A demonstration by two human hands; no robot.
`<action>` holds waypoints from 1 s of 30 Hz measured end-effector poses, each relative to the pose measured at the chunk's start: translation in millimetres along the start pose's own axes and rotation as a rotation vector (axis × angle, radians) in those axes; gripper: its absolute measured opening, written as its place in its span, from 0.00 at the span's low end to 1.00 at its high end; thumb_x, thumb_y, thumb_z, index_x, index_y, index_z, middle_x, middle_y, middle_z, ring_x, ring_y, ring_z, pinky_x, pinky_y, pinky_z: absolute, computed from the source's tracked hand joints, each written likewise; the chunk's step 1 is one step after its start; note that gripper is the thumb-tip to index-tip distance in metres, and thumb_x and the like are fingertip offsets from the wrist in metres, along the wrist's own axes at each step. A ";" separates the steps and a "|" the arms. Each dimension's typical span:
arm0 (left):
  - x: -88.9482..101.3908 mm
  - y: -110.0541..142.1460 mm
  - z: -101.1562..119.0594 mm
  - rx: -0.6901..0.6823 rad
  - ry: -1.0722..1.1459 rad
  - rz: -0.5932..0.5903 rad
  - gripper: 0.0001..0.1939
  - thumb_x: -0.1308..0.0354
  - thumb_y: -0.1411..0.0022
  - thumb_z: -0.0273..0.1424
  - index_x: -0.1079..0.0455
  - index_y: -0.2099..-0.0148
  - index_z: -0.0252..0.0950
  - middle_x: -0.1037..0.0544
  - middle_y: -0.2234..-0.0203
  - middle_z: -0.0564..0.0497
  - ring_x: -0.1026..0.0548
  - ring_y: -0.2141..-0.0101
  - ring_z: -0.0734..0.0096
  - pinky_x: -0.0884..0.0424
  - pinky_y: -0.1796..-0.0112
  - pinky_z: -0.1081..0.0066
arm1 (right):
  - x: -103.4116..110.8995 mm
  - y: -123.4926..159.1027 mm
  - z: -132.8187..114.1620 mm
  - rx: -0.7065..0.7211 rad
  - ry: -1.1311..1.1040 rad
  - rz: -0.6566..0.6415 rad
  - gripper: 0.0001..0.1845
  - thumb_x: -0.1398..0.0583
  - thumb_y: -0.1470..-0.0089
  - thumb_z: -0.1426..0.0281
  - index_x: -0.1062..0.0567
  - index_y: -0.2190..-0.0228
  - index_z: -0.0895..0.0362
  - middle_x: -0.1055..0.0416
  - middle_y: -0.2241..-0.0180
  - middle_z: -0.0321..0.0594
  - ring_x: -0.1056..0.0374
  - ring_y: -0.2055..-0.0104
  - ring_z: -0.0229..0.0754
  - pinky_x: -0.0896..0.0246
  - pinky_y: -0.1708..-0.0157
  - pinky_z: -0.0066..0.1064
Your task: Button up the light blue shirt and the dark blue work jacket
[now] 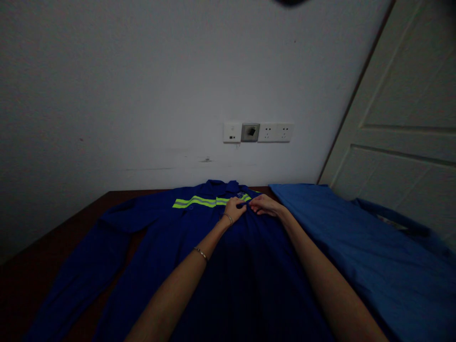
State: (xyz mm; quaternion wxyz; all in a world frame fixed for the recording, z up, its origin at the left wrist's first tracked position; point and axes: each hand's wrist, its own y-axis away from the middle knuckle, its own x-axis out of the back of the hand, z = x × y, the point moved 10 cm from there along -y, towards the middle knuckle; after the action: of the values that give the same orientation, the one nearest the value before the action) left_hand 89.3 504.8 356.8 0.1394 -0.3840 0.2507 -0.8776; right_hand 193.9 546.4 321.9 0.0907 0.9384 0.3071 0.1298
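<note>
A dark blue work jacket (160,237) lies spread on a dark brown table, its collar toward the wall and one sleeve stretched out to the left. Across its chest runs a yellow-green reflective stripe (199,201). My left hand (235,207), below two bracelets on the forearm, pinches the jacket's cloth just under the stripe at the right chest. Close beside it, my right hand (265,205) has its fingertips pressed together on the same patch of cloth. The fingers hide the exact spot they grip.
To the right lies a lighter blue cloth (356,242). A pale wall with a row of sockets and switches (258,132) rises behind the table (42,256). At the right stands a panelled door (402,123). The light is dim.
</note>
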 end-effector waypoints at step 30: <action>-1.1 -2.7 -11.9 0.109 0.180 -0.072 0.06 0.41 0.48 0.24 0.24 0.66 0.34 0.23 0.73 0.51 0.29 0.70 0.72 0.34 0.64 0.72 | -4.2 2.8 -0.4 -0.074 -0.041 0.036 0.03 0.41 0.55 0.78 0.30 0.78 0.63 0.32 0.84 0.35 0.38 0.85 0.27 0.41 0.87 0.13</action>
State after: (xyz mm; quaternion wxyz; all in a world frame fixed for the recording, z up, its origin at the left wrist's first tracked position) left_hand 81.0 511.4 350.7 0.1056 -0.3042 0.2000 -0.9254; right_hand 192.0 541.7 322.2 0.1294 0.9422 0.2832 0.1235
